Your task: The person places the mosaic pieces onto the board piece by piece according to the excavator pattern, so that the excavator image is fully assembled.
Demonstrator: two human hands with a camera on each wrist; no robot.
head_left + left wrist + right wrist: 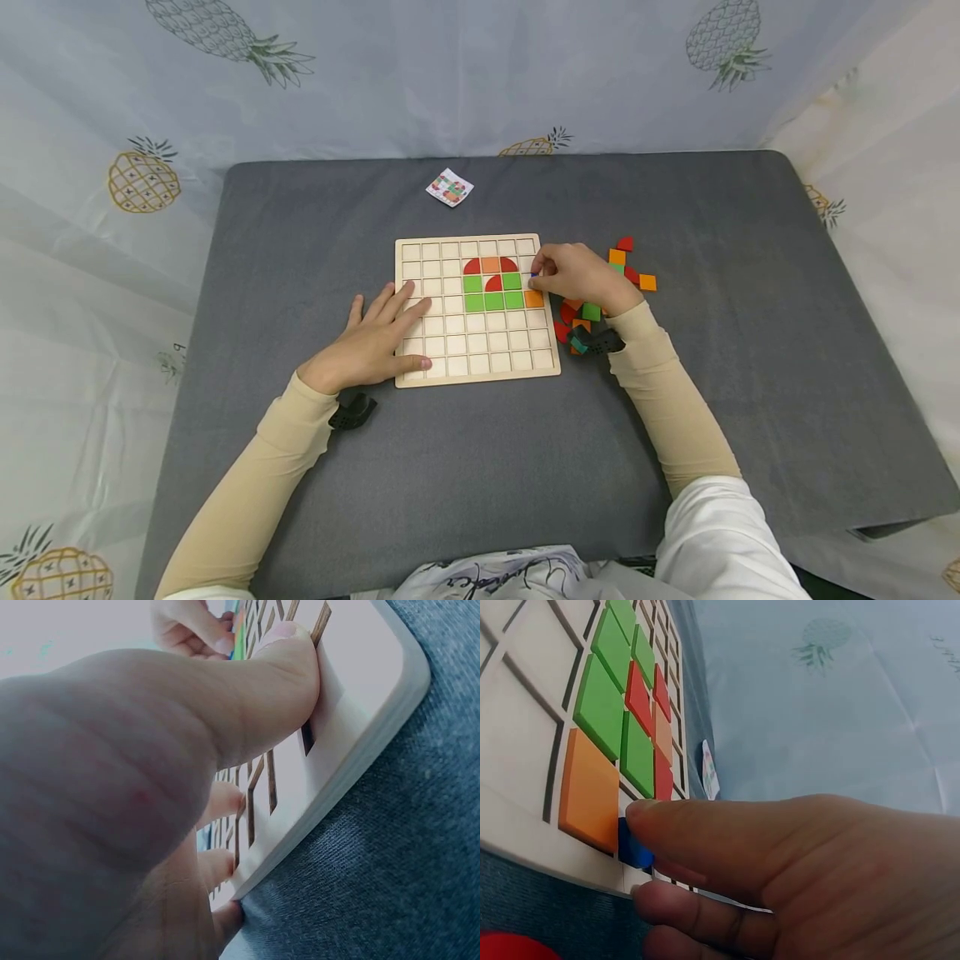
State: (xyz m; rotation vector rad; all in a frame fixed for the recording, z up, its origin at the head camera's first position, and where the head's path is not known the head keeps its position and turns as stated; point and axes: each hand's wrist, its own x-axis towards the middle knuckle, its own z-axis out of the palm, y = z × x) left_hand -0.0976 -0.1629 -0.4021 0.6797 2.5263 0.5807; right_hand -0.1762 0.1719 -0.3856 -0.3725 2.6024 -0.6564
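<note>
A pale wooden grid board (pixel 477 342) lies on the table. My right hand (pixel 581 273) is at its right side, pinching a small blue piece (pixel 635 846) between thumb and fingers. That piece sits low over a cell in the last column, right beside a bright orange square tile (pixel 590 791). Several green square tiles (pixel 494 301), a light orange tile (pixel 490 265) and red curved pieces (pixel 508 265) fill cells nearby. With fingers spread, my left hand (pixel 363 346) rests on the board's left part, its thumb on the lower left cells.
Loose red, green and orange pieces (pixel 592 312) lie right of the board, partly under my right forearm. Beyond the board is a small patterned card (pixel 450 187). The grey table (pixel 480 467) meets a pineapple-print curtain (pixel 390 83) at its far edge.
</note>
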